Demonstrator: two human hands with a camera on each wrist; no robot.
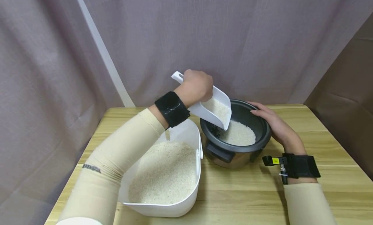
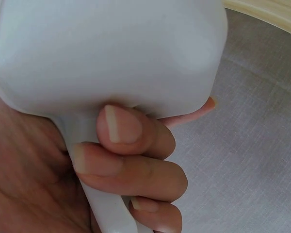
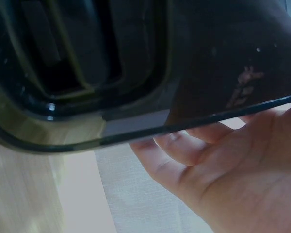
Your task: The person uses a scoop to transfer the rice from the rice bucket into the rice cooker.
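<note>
My left hand grips the handle of a white plastic scoop, tilted mouth-down over a black rice cooker. White rice slides from the scoop onto the rice heap inside the pot. In the left wrist view my fingers wrap the handle under the scoop's bowl. My right hand rests against the cooker's right rim, fingers laid along it. The right wrist view shows that hand just under the dark rim of the cooker.
A white tub heaped with rice stands left of the cooker, touching or nearly touching it. Both sit on a light wooden table. A grey curtain hangs behind the table.
</note>
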